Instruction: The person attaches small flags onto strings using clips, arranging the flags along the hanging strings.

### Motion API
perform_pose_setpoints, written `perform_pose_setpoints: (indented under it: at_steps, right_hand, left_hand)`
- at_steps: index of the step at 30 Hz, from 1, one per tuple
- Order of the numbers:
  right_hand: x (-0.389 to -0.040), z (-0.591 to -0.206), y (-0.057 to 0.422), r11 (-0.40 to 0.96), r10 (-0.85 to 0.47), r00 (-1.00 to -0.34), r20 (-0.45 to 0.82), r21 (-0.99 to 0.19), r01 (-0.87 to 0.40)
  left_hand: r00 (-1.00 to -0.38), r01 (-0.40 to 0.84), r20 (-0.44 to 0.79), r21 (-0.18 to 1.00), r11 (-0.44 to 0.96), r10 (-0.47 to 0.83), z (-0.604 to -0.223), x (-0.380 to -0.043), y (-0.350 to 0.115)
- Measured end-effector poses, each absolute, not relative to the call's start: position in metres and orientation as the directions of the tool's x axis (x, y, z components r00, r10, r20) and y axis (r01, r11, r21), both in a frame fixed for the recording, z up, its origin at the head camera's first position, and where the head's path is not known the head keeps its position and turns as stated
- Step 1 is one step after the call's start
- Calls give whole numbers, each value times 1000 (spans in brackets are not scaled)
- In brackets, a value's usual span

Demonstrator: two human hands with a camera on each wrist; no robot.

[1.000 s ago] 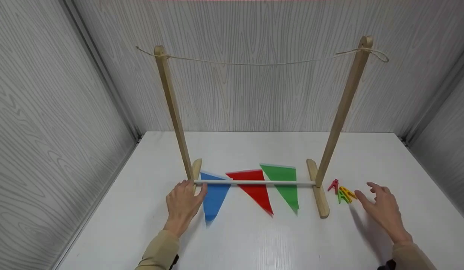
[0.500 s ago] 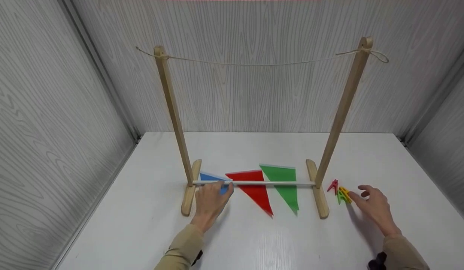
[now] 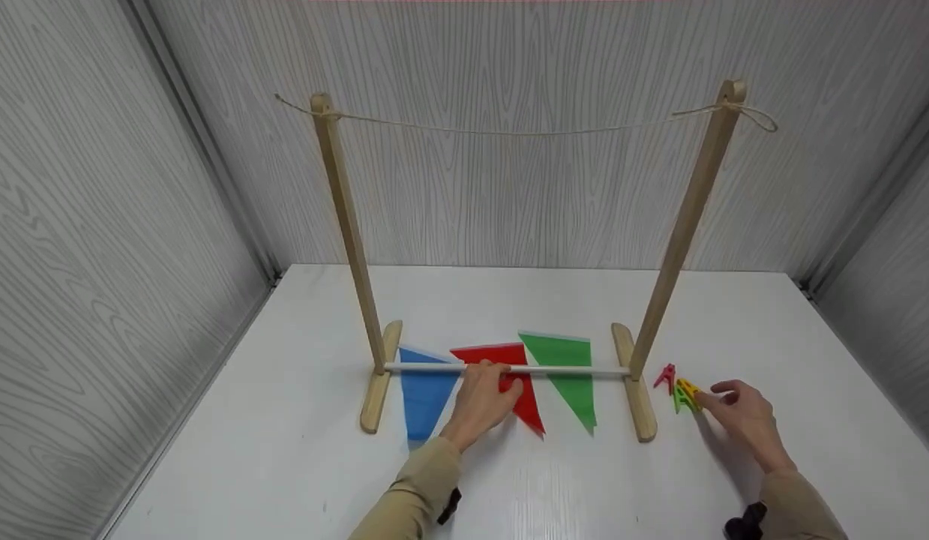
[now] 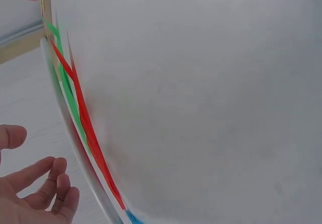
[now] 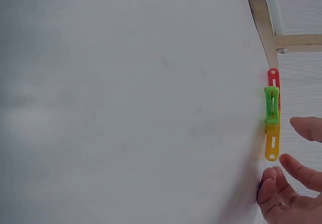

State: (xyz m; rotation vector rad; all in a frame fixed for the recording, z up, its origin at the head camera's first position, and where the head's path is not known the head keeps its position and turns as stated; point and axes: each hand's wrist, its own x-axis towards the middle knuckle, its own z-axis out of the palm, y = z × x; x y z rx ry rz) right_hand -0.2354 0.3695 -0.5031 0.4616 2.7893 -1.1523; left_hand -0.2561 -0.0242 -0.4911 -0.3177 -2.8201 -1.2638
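Lying beside right grip (image 3: 743,418): yellow clothespin (image 5: 271,150)

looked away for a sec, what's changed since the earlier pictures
The left hand moved rightward along the white bar, from its left end to the red flag. The right hand edged left toward the yellow clip. Neither visibly grips anything. Flags, clips and frame stayed put.

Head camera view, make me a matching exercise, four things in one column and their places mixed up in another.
Things
1. blue flag
2. string
3. white rod
4. red clothespin

Places
A. strung between the tops of the two wooden posts
B. on the table, right of both posts
C. joins the posts low down
D. left of the red flag

Pairs: 1-D, 2-A, 3-C, 4-B
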Motion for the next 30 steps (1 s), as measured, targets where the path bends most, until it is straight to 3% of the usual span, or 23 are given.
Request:
perform_pose_setpoints:
  at_steps: [7,15,30]
  right_hand:
    - [-235,-507,379,590,257,-912,-321,-695,411]
    - [-237,-506,382,580,258,-911,-322,-702,413]
    - [-234,-508,380,578,245,-932,-268,-731,362]
  left_hand:
    - [-964,208,33,712,671,264,-497,-258,-4]
    - [-937,296,59,659,692,345,-505,-254,13]
    - [-917,284,-91,535,796,389,-507,-251,33]
